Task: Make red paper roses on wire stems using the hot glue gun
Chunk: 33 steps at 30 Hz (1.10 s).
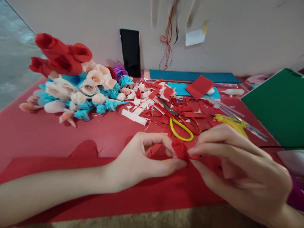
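Between my two hands is a small rolled red paper flower (180, 149), held above the front of the table. My left hand (149, 155) pinches its wider, open end between thumb and fingers. The fingertips of my right hand (239, 164) close on its narrow end from the right. Just beyond the hands lie scissors (181, 129) with one yellow and one red handle, resting on paper scraps (147, 98) in red and white. Past my right hand is a yellow glue gun (231, 123), its rear partly hidden by the knuckles.
Finished paper flowers (93, 79) in red, white, blue and pink are heaped at the left. A black phone (130, 52) leans on the wall. Folded red paper (200, 87), clear glue sticks (237, 115) and a green board (277, 104) are on the right. Red sheet (95, 202) lies along the front.
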Each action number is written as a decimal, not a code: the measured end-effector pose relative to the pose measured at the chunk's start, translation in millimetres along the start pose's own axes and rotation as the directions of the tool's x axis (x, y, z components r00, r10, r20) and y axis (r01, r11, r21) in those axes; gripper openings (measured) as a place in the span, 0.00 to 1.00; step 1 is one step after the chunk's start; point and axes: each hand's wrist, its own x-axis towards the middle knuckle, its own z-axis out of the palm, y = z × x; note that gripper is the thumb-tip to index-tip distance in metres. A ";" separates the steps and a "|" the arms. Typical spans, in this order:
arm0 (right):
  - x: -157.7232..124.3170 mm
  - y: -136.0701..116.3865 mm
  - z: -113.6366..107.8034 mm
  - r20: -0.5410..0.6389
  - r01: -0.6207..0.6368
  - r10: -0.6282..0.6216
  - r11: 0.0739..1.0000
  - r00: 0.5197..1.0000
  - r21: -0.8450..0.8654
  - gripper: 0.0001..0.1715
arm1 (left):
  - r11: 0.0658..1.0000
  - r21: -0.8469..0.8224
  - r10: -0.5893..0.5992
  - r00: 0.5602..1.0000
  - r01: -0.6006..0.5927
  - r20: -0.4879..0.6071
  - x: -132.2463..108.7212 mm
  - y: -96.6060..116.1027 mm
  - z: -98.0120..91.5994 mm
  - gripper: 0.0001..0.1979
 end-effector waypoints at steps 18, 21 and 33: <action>-9.1 9.9 -7.4 -0.073 -0.260 0.281 0.942 0.957 0.213 0.05 | 0.994 0.089 -0.068 0.997 0.069 -0.021 0.8 0.4 1.0 0.06; -7.3 15.2 -7.8 0.110 -0.418 0.423 0.760 0.899 0.498 0.03 | 0.993 0.084 -0.086 0.996 0.089 -0.037 1.0 0.3 0.3 0.07; -7.0 5.3 -12.5 0.022 -0.216 0.215 0.975 0.976 0.051 0.06 | 0.993 0.106 -0.052 0.997 0.057 -0.052 2.8 -1.6 -1.0 0.05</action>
